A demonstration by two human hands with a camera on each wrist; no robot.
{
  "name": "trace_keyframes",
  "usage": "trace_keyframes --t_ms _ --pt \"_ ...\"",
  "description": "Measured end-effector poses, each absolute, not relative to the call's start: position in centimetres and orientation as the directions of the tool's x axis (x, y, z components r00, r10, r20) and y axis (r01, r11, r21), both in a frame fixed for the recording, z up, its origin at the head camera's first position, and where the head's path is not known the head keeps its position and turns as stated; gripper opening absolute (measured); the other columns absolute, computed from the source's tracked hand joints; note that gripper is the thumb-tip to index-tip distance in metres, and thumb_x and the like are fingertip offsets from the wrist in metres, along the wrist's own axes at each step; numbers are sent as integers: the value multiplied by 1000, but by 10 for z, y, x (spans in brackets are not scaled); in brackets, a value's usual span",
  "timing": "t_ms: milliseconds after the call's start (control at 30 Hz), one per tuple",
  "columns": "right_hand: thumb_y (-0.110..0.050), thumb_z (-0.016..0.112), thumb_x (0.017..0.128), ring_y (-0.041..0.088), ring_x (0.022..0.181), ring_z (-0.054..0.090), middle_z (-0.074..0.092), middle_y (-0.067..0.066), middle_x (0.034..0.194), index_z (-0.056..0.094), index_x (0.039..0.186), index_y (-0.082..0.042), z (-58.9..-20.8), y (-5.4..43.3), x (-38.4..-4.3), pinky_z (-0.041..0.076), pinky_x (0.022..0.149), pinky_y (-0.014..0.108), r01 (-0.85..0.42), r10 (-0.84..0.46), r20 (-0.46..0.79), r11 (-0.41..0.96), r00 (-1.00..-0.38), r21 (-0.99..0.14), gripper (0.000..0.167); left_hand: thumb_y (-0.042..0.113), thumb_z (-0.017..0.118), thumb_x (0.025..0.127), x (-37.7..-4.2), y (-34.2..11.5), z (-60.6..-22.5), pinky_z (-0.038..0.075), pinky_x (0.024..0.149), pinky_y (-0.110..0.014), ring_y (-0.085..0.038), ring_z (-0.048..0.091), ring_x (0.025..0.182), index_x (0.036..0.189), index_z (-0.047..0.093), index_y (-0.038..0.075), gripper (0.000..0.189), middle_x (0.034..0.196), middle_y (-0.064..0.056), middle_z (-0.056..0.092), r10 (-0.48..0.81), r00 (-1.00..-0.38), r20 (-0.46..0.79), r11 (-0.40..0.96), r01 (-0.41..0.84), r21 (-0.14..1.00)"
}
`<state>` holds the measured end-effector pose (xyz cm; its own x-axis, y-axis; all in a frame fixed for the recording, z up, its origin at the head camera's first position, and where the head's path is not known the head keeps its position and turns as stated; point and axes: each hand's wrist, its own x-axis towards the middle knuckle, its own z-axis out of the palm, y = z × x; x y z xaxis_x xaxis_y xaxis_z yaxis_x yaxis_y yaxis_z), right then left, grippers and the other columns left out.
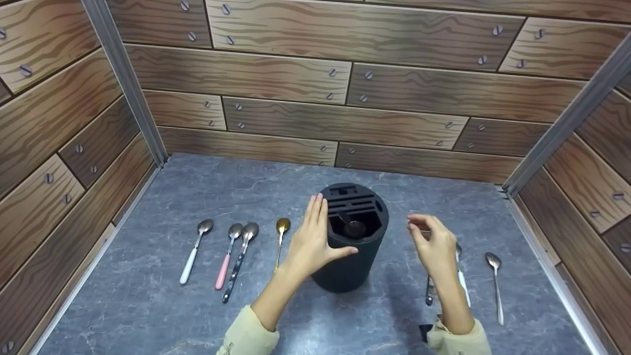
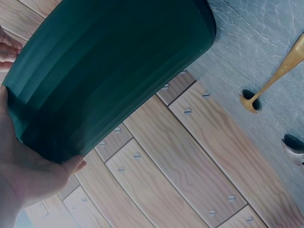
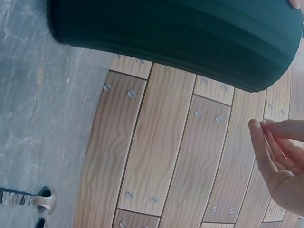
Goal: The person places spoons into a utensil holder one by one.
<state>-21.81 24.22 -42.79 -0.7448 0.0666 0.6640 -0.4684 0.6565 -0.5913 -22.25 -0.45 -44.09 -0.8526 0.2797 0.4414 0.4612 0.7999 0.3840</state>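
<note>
Inside dk holder (image 1: 347, 268), head cam only: spoon (image 1: 355, 229)

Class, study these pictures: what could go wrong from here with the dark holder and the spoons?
The tall holder might tip if the left hand, the only one touching it, pushes sideways.

The right arm partly hides a white-handled spoon in the head view; lowering the right hand carelessly could knock it.

The gold spoon lies near the left wrist, so the left arm could nudge it.
</note>
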Motion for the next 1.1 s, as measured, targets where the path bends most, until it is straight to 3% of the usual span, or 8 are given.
trace_keyframes --t_ms 300,767,933,1000,1100 --pt "12 66 76 25 70 64 65 12 81 67 88 5 -438 253 -219 43 64 7 -426 101 664 694 -741 -581 14 70 61 67 -224 -4 -442 27 103 -36 -31 13 136 141 22 -8 115 148 -20 18 286 -853 436 803 462 377" --pt "11 66 77 31 74 64 65 17 83 66 89 6 -457 274 -221 38 66 1 -301 172 590 729 -789 -614 13 72 58 67 -223 -5 -441 30 102 -37 -30 10 136 142 20 -7 116 149 -20 15 289 -860 420 803 457 383" --pt "9 66 77 30 75 65 65 17 83 66 89 5 -464 279 -224 50 65 21 -240 196 553 749 -810 -618 13 71 60 67 -223 -5 -441 30 102 -38 -31 12 136 141 21 -8 115 148 -20 17 287 -850 442 793 469 388" --pt "8 66 78 30 74 65 65 16 83 66 90 5 -468 282 -225 52 64 33 -212 205 539 763 -817 -611 13 70 61 67 -223 -5 -441 29 102 -37 -32 13 135 141 22 -9 115 147 -21 19 288 -844 452 790 476 386" --pt "7 66 78 30 73 64 65 16 82 66 90 4 -474 285 -227 51 63 41 -184 213 530 780 -821 -598 12 70 62 67 -222 -5 -441 28 103 -37 -31 13 136 140 22 -9 115 147 -21 19 288 -844 453 791 476 384"
